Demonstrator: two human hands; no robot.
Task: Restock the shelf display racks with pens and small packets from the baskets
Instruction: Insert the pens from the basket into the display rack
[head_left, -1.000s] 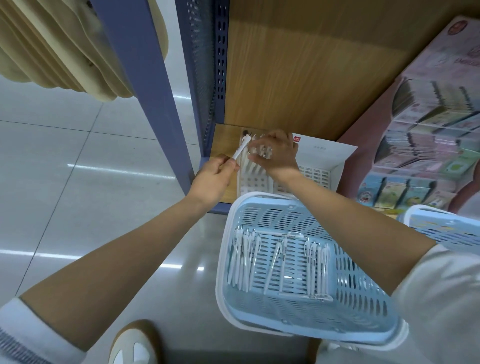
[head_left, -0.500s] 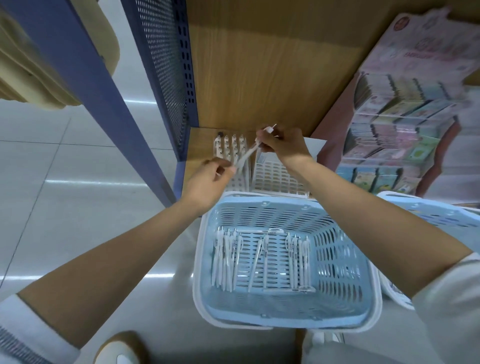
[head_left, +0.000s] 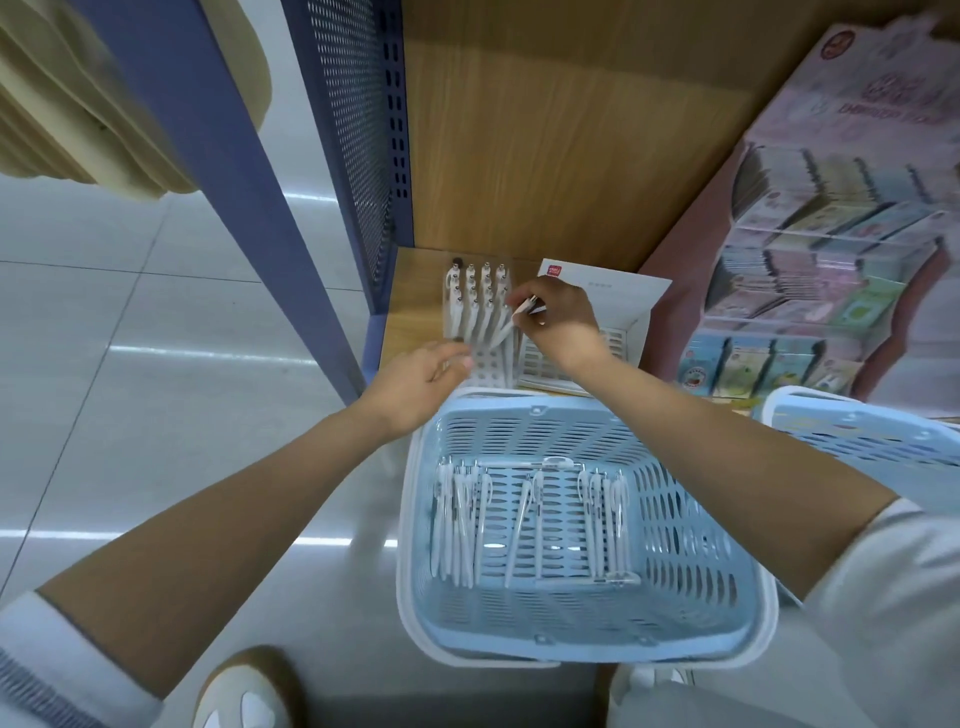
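**Pen over the rack, basket right below**

Left hand (head_left: 423, 382) is loose, fingers relaxed and holding nothing, right at the front of the pen rack (head_left: 480, 364) on the wooden shelf (head_left: 410, 312). It's a bit blurry, so can't tell if it touches. Right hand (head_left: 563, 319) pinches 1 white pen (head_left: 506, 326), tilted over the rack's rows. The blue basket (head_left: 519, 402) below has loose pens (head_left: 462, 519) on its floor.

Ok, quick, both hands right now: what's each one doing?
Left hand: open, fingers relaxed beside the clear plastic pen rack, holding nothing visible.
Right hand: pinching a slim white pen over that rack.
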